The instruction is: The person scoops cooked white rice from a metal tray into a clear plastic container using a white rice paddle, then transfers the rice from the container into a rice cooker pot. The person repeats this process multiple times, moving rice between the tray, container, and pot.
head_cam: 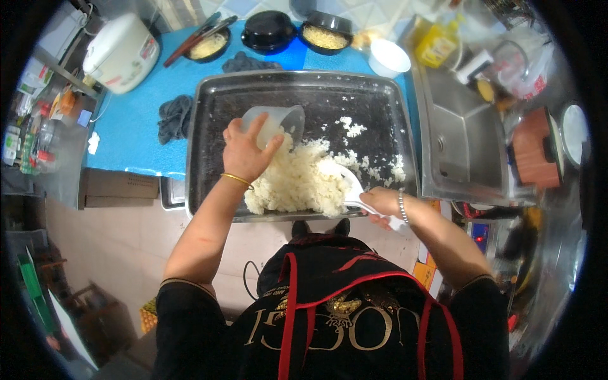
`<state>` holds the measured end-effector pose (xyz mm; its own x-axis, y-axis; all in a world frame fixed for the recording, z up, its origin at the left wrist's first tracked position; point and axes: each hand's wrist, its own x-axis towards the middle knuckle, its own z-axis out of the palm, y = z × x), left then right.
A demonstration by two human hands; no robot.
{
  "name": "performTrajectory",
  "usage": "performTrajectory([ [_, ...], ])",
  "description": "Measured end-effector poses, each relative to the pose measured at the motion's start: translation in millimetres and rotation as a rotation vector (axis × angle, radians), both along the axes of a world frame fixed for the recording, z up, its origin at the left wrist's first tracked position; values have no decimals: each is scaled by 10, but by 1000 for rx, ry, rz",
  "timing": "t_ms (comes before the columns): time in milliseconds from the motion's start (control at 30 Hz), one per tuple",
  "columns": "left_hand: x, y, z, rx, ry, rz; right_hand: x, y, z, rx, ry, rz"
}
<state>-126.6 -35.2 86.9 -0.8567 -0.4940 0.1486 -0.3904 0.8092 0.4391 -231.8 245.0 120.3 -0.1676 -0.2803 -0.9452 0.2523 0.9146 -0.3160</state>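
Note:
A large dark metal tray (247, 90) lies in front of me with a heap of cooked white rice (294, 180) along its near side and loose grains at the right. My left hand (249, 149) grips a translucent plastic bowl (294, 118), tipped on its side against the heap, with rice at its mouth. My right hand (382, 206) holds a white rice paddle (351, 185) by the handle; its blade rests at the right part of the heap, partly hidden by rice.
Around the tray are dark cloths (175, 118), black bowls of noodles (325, 39) with tongs over one, a white plastic tub (389, 58) and a white rice cooker (122, 53). A steel sink (468, 137) adjoins on the right, a yellow pump bottle (437, 45) behind it.

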Motion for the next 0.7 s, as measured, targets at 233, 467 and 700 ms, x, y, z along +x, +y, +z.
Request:
performTrajectory([
  [233,-9,-2,-19,71,1,48,22,-301,-7,-197,16,-112],
  [467,-178,-121,-103,554,12,197,-142,-831,257,-252,333,118],
  [700,-111,-99,-321,1424,126,328,-102,-914,623,-22,1023,662],
])
